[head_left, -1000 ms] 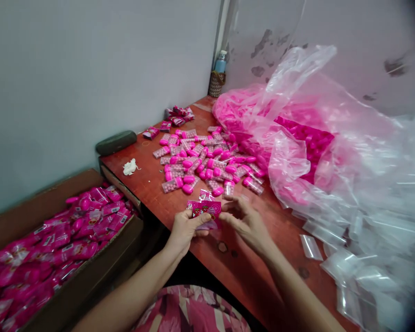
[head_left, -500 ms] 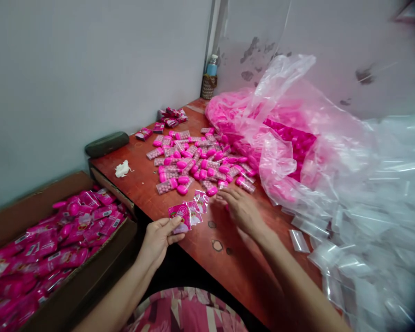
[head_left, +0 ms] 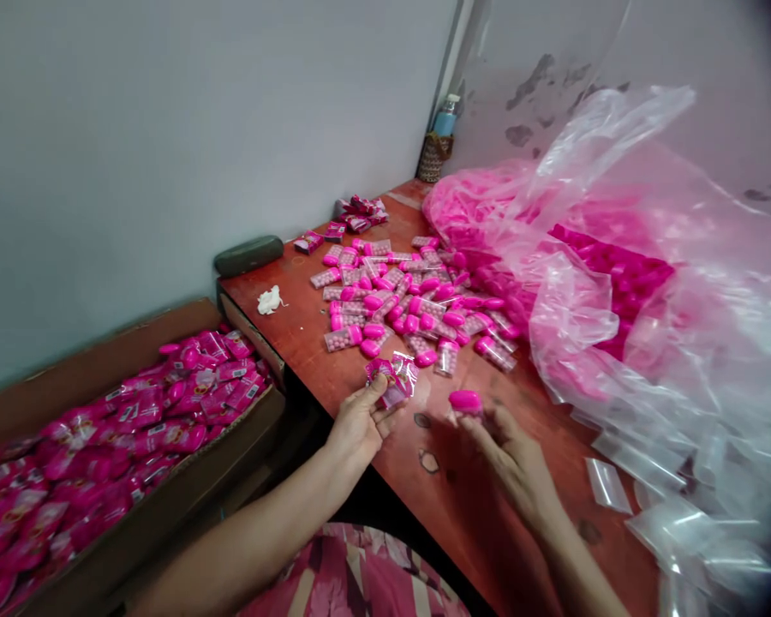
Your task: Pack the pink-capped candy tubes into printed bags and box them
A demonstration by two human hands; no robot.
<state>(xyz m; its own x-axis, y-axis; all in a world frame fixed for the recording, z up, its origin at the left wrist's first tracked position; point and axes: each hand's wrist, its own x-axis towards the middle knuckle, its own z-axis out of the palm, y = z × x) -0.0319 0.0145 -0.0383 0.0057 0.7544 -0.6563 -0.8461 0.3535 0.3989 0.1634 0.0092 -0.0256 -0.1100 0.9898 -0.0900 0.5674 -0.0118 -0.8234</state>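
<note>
My left hand (head_left: 363,416) pinches a few pink printed sleeves (head_left: 395,381) at the table's front edge, fanned and slightly bent. In my right hand (head_left: 511,454) is a small clear container with a pink cap (head_left: 465,401), gripped between thumb and fingers, cap up; its lower part is mostly hidden. The two hands are apart, with the sleeves left of the container. Just beyond them lies a loose pile of similar pink-capped containers (head_left: 398,300) filled with small balls.
A cardboard box (head_left: 231,441) of pink wrapped packs stands at the left. On the red table (head_left: 398,514) are a large plastic bag (head_left: 578,300) of pink pieces, clear plastic sleeves (head_left: 607,484), a dark case (head_left: 249,255), crumpled white scrap (head_left: 270,300) and a bottle (head_left: 446,116) in a woven holder.
My right hand has taken a container from the near side of the pile and drawn it back. The sleeves in my left hand are now bunched closer and bent. The view has shifted left.
</note>
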